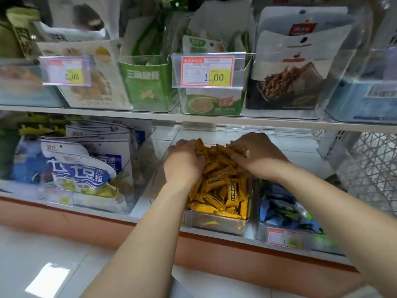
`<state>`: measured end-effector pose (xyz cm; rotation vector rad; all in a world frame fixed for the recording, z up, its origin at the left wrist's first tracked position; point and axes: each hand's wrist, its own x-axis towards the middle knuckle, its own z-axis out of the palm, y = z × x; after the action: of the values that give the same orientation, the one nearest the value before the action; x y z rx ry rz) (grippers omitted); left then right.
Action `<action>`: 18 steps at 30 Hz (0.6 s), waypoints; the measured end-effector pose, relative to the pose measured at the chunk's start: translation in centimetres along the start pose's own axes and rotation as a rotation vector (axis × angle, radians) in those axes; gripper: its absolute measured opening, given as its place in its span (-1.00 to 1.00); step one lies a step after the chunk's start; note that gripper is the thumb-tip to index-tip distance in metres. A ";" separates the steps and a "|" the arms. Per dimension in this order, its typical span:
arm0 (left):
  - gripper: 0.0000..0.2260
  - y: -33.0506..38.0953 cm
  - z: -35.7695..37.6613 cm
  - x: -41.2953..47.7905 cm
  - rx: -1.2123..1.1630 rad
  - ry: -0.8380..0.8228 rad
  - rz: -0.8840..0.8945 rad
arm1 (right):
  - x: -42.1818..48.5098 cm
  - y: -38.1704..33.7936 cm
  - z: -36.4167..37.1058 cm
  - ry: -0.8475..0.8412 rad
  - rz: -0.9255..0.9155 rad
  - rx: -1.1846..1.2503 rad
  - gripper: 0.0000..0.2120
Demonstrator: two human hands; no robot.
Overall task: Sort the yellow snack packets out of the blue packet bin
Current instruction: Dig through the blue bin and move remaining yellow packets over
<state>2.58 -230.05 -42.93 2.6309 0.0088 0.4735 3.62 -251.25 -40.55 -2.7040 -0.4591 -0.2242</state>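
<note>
Both my hands are in the heap of yellow snack packets [219, 186], which fills a clear bin [217, 224] standing at the front edge of the lower shelf [139, 203], about midway along it. My left hand [184, 160] is on the left side of the heap, towards the back of the bin; its fingers bend down over the packets and a few packet ends stick up beside them; whether it grips any I cannot tell. My right hand [255, 155] lies on top of the heap at the back right, palm down, fingers stretched towards the left hand and resting on the packets; the two hands are near each other but apart, with packets showing between them.

The blue packet bin [279, 233] stands just beside the yellow one on its right, also at the shelf's front edge; it holds blue packets [277, 203] mixed with green ones, and a small label is fixed to its front. Towards the left end of the same shelf another clear bin holds white-and-blue bags [81, 168]; at the right end there is a white wire basket [373, 168]. On the upper shelf [129, 114] stand green boxes and dark pouches; a price tag [209, 70] there reads 1.00.
</note>
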 end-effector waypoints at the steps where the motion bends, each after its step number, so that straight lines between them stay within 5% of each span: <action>1: -0.59 0.5 -0.2 -0.2 -0.011 -0.002 0.032 | -1.6 0.9 -0.8 -0.007 0.006 0.009 -0.72; 10: -0.78 8.0 0.1 -5.5 -0.305 -0.187 0.301 | -12.9 10.5 -5.6 0.176 0.466 0.239 -0.69; 14: -0.65 12.8 3.6 -7.9 -0.399 -0.431 0.344 | -13.8 12.0 -5.5 -0.047 0.613 0.171 -0.42; 18: -0.45 16.0 8.1 -7.8 -0.167 -0.635 0.254 | -14.1 12.3 -4.7 -0.203 0.666 0.016 -0.29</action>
<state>-3.20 -248.61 -45.13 2.5091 -0.5443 -0.2875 -5.67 -267.85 -43.57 -2.7010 0.3941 0.2390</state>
